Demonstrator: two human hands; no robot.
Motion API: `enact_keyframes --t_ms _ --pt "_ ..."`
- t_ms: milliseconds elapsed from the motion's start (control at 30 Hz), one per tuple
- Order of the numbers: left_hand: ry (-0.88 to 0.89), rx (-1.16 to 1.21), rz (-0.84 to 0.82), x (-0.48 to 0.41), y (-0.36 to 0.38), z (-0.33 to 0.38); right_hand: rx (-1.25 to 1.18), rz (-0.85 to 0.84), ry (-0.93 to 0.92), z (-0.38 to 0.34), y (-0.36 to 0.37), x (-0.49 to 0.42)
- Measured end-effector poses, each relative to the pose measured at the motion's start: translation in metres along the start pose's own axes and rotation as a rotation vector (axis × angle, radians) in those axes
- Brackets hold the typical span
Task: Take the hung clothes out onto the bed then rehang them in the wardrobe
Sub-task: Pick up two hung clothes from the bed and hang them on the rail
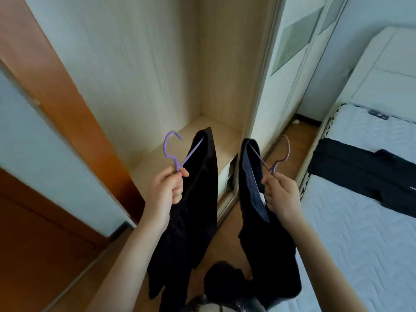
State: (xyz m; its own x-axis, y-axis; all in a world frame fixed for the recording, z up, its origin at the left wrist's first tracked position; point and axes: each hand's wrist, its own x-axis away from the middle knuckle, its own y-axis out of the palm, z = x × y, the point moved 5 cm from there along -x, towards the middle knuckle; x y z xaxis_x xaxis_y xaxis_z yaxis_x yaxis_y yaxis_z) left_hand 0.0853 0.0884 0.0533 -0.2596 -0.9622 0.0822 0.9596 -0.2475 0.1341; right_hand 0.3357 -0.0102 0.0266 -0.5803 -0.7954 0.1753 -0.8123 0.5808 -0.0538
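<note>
Left hand (165,188): fingers clenched on neck of purple plastic hanger (177,149), hook curved, w/ limp black garment (191,210) draped. Right hand (281,197): fingers pinch 2nd purple hanger (278,156), dark ribbed garment (254,188) hanging. Both held in front of pale wood-grain wardrobe (157,75). Flat black garment (364,176) lies on quilted white bed (360,244), at right.

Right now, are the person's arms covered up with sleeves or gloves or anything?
No. Both forearms are bare as far as the picture shows, with no sleeves in view. The left hand and the right hand wear no gloves, and I can see no watch, bracelet or ring on either one.
</note>
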Motion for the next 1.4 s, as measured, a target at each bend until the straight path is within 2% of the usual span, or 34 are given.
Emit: enact_keyframes --t_ms 167,267,433,667,833,1100,1400 --pt "0.06 0.031 0.034 -0.069 0.028 0.012 -0.052 -0.028 -0.037 -0.026 0.012 -0.067" --pt "0.065 0.043 0.092 -0.107 0.041 0.005 -0.065 -0.116 -0.027 -0.027 0.021 -0.121" --pt "0.099 0.06 0.281 -0.163 0.062 0.016 -0.031 -0.37 0.016 -0.047 0.05 -0.218" --pt "0.193 0.081 0.521 -0.214 0.077 0.09 -0.038 -0.713 0.008 -0.144 0.109 -0.291" --pt "0.296 0.111 0.604 -0.225 0.063 0.161 -0.137 -0.899 0.01 -0.22 0.165 -0.303" --pt "0.495 -0.037 0.71 -0.218 0.037 0.288 -0.209 -1.108 -0.197 -0.343 0.231 -0.278" --pt "0.602 -0.265 0.876 -0.208 0.001 0.409 -0.203 -1.188 -0.415 -0.452 0.291 -0.243"
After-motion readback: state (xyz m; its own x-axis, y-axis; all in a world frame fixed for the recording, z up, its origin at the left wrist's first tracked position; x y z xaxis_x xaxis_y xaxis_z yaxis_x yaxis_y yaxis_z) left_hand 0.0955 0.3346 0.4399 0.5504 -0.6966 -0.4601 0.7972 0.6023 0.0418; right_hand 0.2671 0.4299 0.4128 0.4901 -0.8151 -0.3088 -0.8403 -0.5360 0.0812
